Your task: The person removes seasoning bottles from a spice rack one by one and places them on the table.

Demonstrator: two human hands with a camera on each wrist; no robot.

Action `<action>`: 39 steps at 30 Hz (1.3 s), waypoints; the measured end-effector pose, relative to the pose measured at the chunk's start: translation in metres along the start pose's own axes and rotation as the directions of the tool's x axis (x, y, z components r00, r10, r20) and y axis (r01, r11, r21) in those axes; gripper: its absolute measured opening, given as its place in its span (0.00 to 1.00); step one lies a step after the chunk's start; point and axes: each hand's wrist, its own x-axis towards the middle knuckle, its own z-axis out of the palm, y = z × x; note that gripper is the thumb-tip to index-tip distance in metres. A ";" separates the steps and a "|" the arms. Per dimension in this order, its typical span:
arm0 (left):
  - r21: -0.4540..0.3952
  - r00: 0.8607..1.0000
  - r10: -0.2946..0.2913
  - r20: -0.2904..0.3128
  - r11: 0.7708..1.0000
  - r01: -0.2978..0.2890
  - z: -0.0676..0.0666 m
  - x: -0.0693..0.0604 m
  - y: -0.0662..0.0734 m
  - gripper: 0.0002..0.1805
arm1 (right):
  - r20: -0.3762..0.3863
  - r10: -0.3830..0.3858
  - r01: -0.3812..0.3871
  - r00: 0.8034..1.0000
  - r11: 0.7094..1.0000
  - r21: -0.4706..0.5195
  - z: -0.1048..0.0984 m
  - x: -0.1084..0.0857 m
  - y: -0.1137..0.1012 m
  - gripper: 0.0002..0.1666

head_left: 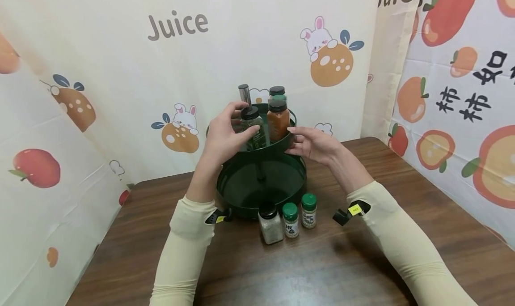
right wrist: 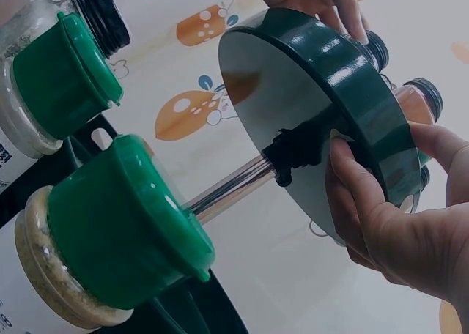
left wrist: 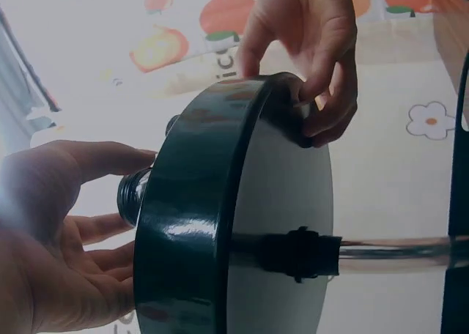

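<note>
A dark green two-tier rack stands on the table, its upper tray (head_left: 270, 151) above the wider lower tray (head_left: 241, 185). My left hand (head_left: 223, 131) holds a glass jar of dark green contents (head_left: 259, 138) with a black lid, thumb in front and fingers behind, on the upper tray's left side. My right hand (head_left: 315, 142) grips the upper tray's rim, thumb and fingers on either side, clearer in the right wrist view. Beside the jar are an orange-brown spice jar (head_left: 278, 126) and another black-lidded jar (head_left: 276, 90) behind it. A metal post (right wrist: 231, 190) joins the trays.
In front of the rack stand a black-lidded jar of pale contents (head_left: 271, 227) and two small green-capped shakers (head_left: 291, 223). Behind the wooden table (head_left: 132, 252) hangs a fruit-printed curtain (head_left: 249, 42). A silver rod-like top (head_left: 244, 94) rises at the upper tray.
</note>
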 end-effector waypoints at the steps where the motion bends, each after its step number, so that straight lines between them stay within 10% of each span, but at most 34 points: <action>1: 0.003 1.000 -0.004 0.011 1.000 0.004 -0.001 0.001 0.001 0.31 | -0.003 0.001 -0.001 1.000 1.000 0.001 0.000 0.000 0.000 0.36; 27: 0.134 0.967 -0.209 0.142 0.972 0.191 -0.003 0.012 0.006 0.33 | 0.005 0.004 -0.004 1.000 1.000 -0.008 0.002 0.000 0.000 0.33; 39: 0.087 0.975 -0.187 0.122 0.980 0.177 -0.004 0.013 0.003 0.28 | 0.006 0.000 0.000 1.000 1.000 -0.012 0.002 0.000 0.000 0.33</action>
